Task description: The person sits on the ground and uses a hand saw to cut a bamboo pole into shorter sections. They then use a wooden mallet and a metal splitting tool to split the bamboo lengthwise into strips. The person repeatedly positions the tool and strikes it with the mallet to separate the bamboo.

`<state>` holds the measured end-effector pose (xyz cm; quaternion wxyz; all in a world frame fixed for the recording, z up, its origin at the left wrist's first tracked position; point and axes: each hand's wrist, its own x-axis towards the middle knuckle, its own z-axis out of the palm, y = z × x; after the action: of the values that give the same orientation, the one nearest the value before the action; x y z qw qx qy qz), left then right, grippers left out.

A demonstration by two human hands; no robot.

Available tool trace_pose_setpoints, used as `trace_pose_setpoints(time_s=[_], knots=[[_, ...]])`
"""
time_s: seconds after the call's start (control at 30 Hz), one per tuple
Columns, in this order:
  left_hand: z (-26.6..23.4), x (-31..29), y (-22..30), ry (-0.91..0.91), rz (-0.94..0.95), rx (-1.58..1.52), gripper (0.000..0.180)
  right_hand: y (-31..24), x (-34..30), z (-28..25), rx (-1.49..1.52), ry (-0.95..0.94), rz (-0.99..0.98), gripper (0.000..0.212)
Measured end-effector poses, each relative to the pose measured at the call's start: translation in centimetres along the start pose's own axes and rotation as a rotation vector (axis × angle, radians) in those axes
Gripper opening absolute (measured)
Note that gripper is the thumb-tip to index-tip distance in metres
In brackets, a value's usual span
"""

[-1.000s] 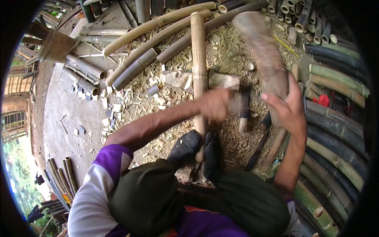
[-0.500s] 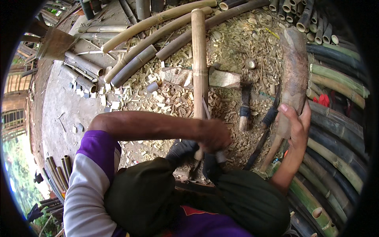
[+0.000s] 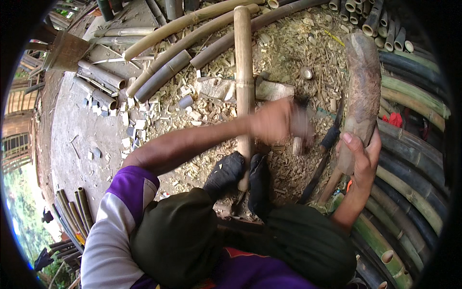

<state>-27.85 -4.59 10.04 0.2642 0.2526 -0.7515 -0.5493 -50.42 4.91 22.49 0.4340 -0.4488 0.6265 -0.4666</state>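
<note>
My right hand [image 3: 362,156] grips the lower end of a thick, brown, curved bamboo piece [image 3: 362,82] and holds it upright at the right. My left arm reaches across my body. My left hand [image 3: 274,120] is blurred by motion, its fingers curled around a short dark-handled tool [image 3: 302,126] that stands on the chip-strewn ground. A long pale bamboo pole [image 3: 244,82] runs away from me, and its near end lies between my two dark shoes [image 3: 240,176].
A long dark curved blade [image 3: 323,154] lies on the ground beside my right hand. Stacked green and dark bamboo poles [image 3: 414,144] fill the right side. More poles [image 3: 183,48] and cut bamboo blocks [image 3: 130,120] lie at the upper left. Chips cover the ground.
My left hand dropped toward my feet, then swung back up and right to the dark-handled tool. My right hand tilted the thick bamboo piece more upright and moved it right.
</note>
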Motion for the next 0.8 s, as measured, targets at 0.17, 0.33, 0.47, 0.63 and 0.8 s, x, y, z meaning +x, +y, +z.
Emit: trace_pose_setpoints(time_s=[0.17,0.33,0.47,0.63,0.8], knots=[[-6.6,3.8,3.6,0.304,-0.26,-0.602,0.037,0.0,-0.8,-1.0,0.007,-0.003,0.044,0.06],[0.1,-0.6,1.8,0.018,-0.429,-0.677,0.02,-0.4,-0.9,0.7,0.047,0.018,0.089,0.056],[1.1,-1.2,-0.1,0.015,-0.473,-0.651,0.023,0.1,-0.9,0.6,0.039,-0.03,0.087,0.056],[0.9,-1.2,-0.8,0.022,-0.469,-0.662,0.032,0.2,-1.2,0.7,0.027,-0.019,0.115,0.057],[0.9,-1.6,-1.0,-0.012,-0.396,-0.537,0.022,0.1,-1.0,0.8,0.019,-0.015,0.076,0.058]])
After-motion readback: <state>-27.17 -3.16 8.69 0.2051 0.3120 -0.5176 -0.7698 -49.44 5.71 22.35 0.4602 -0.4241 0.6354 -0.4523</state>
